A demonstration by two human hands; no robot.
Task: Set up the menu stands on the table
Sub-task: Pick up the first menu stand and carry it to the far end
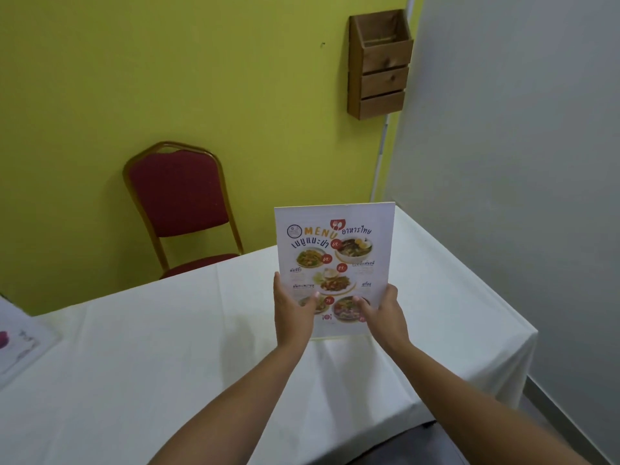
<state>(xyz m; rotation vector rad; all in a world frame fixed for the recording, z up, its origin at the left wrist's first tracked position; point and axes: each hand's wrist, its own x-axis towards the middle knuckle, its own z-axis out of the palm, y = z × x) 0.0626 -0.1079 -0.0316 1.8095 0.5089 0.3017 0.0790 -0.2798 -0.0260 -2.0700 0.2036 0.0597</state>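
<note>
Over the white table, near its far right corner, an upright menu is held by both hands: left hand and right hand each grip a lower edge. Released tilted, it could topple flat.

From my feed, a red chair stands against the yellow-green wall, a wooden wall rack up to its right beside a grey wall.
</note>
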